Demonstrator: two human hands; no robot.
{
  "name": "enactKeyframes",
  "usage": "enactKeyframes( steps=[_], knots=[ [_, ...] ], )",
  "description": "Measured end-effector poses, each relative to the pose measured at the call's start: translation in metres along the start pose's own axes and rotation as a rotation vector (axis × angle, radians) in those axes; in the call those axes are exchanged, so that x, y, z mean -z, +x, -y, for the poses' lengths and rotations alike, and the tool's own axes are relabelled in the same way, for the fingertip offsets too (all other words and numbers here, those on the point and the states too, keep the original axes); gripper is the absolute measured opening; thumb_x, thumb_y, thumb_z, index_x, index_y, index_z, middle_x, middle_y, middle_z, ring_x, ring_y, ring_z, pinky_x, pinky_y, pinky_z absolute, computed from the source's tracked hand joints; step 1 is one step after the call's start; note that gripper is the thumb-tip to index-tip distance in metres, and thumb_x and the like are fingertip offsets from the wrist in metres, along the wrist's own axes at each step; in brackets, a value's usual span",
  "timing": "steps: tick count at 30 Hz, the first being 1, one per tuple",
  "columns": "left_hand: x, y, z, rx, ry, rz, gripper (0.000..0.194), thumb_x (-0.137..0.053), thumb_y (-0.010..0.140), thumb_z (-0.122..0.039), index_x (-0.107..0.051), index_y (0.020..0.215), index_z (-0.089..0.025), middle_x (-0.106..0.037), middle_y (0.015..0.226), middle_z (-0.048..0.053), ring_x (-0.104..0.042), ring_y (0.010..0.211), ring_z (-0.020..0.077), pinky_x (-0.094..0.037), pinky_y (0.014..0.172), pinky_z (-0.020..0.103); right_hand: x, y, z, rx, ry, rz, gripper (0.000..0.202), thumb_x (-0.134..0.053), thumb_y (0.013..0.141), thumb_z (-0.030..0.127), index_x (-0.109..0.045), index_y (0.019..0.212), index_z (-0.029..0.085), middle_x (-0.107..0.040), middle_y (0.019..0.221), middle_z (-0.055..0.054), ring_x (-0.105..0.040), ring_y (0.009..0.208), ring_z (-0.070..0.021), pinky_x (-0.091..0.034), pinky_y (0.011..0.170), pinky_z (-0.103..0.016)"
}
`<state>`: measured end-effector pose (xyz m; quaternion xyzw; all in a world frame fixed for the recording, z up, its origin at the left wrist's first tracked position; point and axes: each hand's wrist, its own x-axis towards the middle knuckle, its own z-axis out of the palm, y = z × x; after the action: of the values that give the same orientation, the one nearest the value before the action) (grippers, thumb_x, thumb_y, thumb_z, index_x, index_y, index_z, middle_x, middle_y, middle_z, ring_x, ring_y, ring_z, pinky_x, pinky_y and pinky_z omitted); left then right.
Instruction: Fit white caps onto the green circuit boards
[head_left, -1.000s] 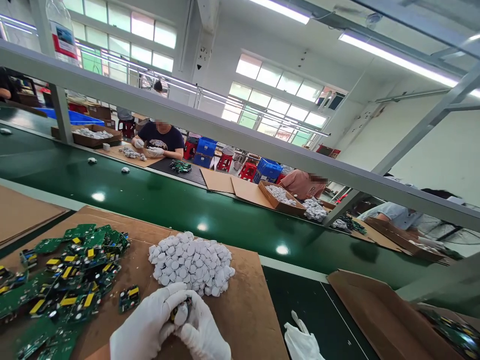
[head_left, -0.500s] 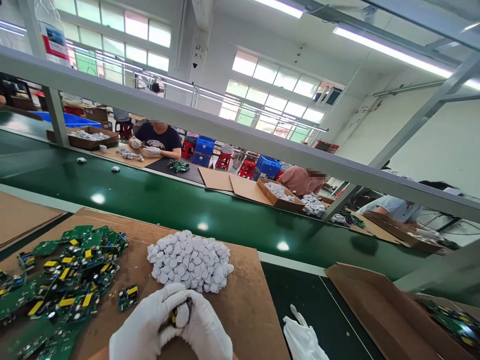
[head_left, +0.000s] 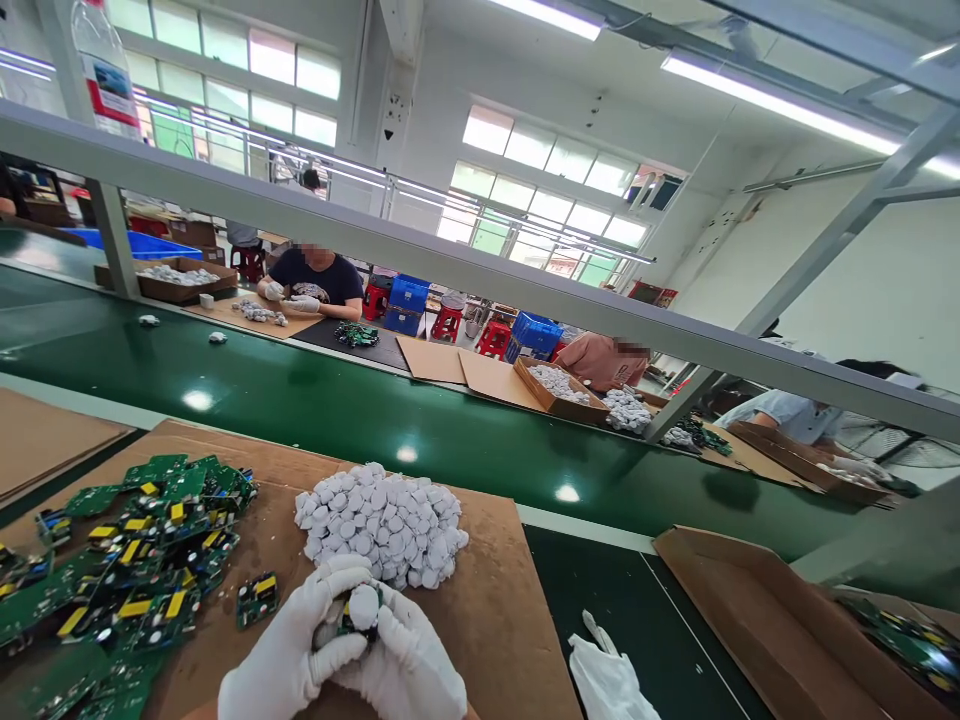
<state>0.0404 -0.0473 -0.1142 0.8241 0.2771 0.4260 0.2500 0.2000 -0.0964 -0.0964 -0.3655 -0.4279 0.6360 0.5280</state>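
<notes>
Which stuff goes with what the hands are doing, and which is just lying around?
Probably in use:
Small white-topped part, in left hand and right hand
Circuit boards
White pieces

Probably just lying around:
Loose white glove
Plastic bottle

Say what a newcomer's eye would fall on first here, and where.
Probably the heap of small white pieces on the brown cardboard, just beyond the gloved left hand and right hand, which hold a small part between them. Left of the heap spreads a jumble of green circuit boards. Behind both, a long green belt crosses the picture.
</notes>
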Motion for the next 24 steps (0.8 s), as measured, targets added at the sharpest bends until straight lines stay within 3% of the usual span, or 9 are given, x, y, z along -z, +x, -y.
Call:
enactKeyframes(
  steps=[3, 6, 12, 14, 19, 24],
  knots=[
    [0.009, 0.001, -0.006, -0.065, 0.172, 0.051, 0.061, -0.061, 0.085, -0.023, -0.038, 0.141, -0.028, -0.054, 0.14, 0.01, -0.054, 0.125, 0.0299, -0.051, 0.099, 0.041, -0.006, 0.0, 0.004, -0.006, 0.089, -0.006, 0.03, -0.055, 0.092, 0.038, -0.059, 0.111, 0.015, -0.064, 0.104, -0.005, -0.064, 0.085, -0.016, -0.056, 0.073, -0.035],
    [0.016, 0.007, -0.015, -0.218, 0.301, 0.125, 0.057, -0.058, 0.086, -0.019, -0.04, 0.14, -0.028, -0.058, 0.136, 0.007, -0.056, 0.123, 0.0266, -0.049, 0.102, 0.037, -0.01, -0.003, 0.005, -0.007, 0.145, -0.012, 0.03, -0.056, 0.092, 0.038, -0.06, 0.111, 0.015, -0.065, 0.103, -0.005, -0.064, 0.085, -0.016, -0.056, 0.073, -0.035],
    [0.005, 0.012, -0.02, -0.411, 0.465, -0.101, 0.041, -0.042, 0.093, -0.012, -0.05, 0.131, -0.025, -0.072, 0.112, 0.006, -0.068, 0.102, 0.0213, -0.053, 0.094, 0.033, -0.012, -0.007, 0.006, -0.01, 0.213, -0.036, 0.029, -0.057, 0.091, 0.036, -0.06, 0.111, 0.015, -0.065, 0.105, -0.006, -0.065, 0.086, -0.0162, -0.056, 0.075, -0.035],
    [0.003, 0.011, -0.02, -0.4, 0.453, -0.1, 0.037, -0.042, 0.093, -0.013, -0.053, 0.126, -0.025, -0.073, 0.109, 0.005, -0.069, 0.1, 0.0209, -0.054, 0.093, 0.032, -0.012, -0.008, 0.006, -0.014, 0.225, -0.038, 0.029, -0.057, 0.091, 0.037, -0.06, 0.112, 0.015, -0.065, 0.106, -0.006, -0.064, 0.087, -0.0164, -0.056, 0.075, -0.035],
    [0.007, 0.007, -0.016, -0.209, 0.295, -0.053, 0.037, -0.049, 0.093, -0.028, -0.049, 0.13, -0.026, -0.072, 0.113, 0.004, -0.069, 0.102, 0.0193, -0.057, 0.086, 0.024, -0.013, -0.008, 0.006, -0.018, 0.246, -0.039, 0.03, -0.057, 0.091, 0.037, -0.059, 0.112, 0.016, -0.064, 0.108, -0.006, -0.064, 0.09, -0.0176, -0.056, 0.077, -0.037],
    [0.004, 0.007, -0.014, -0.306, 0.385, -0.123, 0.027, -0.043, 0.098, -0.031, -0.06, 0.118, -0.027, -0.073, 0.112, 0.005, -0.069, 0.101, 0.0205, -0.056, 0.09, 0.03, -0.013, -0.008, 0.003, -0.01, 0.276, -0.054, 0.03, -0.057, 0.091, 0.037, -0.059, 0.112, 0.016, -0.064, 0.109, -0.006, -0.064, 0.091, -0.018, -0.055, 0.078, -0.037]
  ],
)
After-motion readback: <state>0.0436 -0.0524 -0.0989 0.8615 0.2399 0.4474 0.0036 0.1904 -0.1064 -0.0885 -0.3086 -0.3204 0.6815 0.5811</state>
